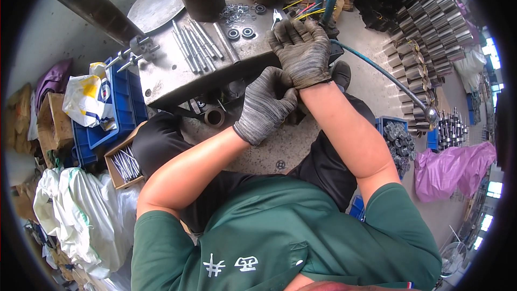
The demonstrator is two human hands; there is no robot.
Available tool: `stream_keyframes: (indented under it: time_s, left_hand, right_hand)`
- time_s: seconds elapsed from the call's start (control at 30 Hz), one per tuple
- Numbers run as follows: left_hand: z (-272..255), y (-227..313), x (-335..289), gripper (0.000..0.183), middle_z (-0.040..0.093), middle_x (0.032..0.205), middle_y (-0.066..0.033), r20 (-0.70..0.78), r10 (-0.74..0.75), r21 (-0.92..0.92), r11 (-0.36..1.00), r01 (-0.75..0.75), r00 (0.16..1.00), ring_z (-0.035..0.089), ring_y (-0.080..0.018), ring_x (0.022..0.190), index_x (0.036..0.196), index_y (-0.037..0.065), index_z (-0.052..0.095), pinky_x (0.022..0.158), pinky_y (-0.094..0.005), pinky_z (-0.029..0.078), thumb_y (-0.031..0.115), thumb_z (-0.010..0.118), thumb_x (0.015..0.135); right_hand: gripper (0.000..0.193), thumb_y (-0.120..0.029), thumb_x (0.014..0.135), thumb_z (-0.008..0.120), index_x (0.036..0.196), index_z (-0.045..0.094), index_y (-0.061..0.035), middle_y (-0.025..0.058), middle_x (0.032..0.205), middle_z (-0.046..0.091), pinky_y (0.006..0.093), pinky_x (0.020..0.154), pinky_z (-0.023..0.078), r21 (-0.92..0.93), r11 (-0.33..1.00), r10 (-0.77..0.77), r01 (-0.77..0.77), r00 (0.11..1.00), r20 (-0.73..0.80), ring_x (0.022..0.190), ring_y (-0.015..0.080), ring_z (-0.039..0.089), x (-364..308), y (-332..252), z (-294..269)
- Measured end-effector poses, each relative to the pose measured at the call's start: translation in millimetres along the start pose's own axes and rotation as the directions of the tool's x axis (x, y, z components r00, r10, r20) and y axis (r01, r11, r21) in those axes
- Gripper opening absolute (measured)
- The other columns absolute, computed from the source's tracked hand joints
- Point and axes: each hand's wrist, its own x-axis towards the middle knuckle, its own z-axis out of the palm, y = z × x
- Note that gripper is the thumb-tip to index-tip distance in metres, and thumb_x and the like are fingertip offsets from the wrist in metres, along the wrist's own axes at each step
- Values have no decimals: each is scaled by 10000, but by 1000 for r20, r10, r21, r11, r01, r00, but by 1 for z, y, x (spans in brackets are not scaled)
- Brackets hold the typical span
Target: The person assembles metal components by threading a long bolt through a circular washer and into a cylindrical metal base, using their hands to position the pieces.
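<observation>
Both of my hands wear grey knit work gloves, dark with grime on the right one. My left hand [265, 106] is closed, its thumb and fingers pinching the cuff of the right glove [311, 81] at the wrist. My right hand [302, 48] is raised with palm up, its fingers stretched out and slightly curled, holding nothing visible. Just beyond its fingertips lie pliers [277, 17] on the metal workbench [161, 78]. Farther left on the bench are several steel shafts [195, 47], a longer rod [226, 43], ball bearings [247, 33] and small loose metal clips [236, 14].
Blue crates [126, 102] and a carton of thin rods [126, 164] stand at my left. A blue hose [377, 68] with a metal end runs to the right. Stacked metal cylinders [431, 27], a crate of metal parts [399, 143] and a purple bag [452, 170] are at right.
</observation>
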Motion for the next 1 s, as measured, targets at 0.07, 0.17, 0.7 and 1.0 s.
stream_keyframes:
  time_s: [0.07, 0.17, 0.7, 1.0]
  left_hand:
    - [-4, -7, 4, 244, 586, 941, -11, 2, 154, 212, 965, -151, 988, 545, -89, 884, 1053, 34, 552, 852, -257, 497, -44, 669, 853]
    - [-4, -1, 11, 253, 564, 931, -18, -7, 171, 247, 955, -164, 985, 526, -92, 880, 1049, 35, 538, 852, -257, 492, -69, 613, 831]
    - [-14, -3, -5, 260, 638, 912, -163, 402, 404, 630, 529, -569, 821, 632, -392, 890, 990, 62, 677, 796, -493, 526, 68, 739, 738]
    - [-119, 23, 9, 237, 674, 1008, -164, 68, 522, 855, 409, -319, 850, 690, -321, 907, 1140, 50, 695, 825, -394, 572, 107, 710, 910]
  right_hand:
    - [323, -322, 974, 605, 1044, 645, -10, 143, 1091, 668, 595, 1089, 441, -12, 1000, 22, -22, 1000, 11, 1033, 328, 636, -1, 1, 2]
    - [294, -317, 956, 613, 1014, 650, -31, 130, 1106, 671, 604, 1081, 416, -2, 999, 35, -35, 998, -53, 1053, 325, 638, -1, -8, 6]
    - [482, -423, 1074, 462, 1183, 653, 6, 183, 1154, 710, 452, 875, 616, -388, 879, -8, 278, 822, 570, 983, 294, 713, -6, 5, -2]
    - [242, -154, 938, 681, 1143, 718, -31, 142, 1082, 719, 390, 859, 554, -621, -252, 169, 742, 666, 727, 960, 278, 708, 50, -30, -1]
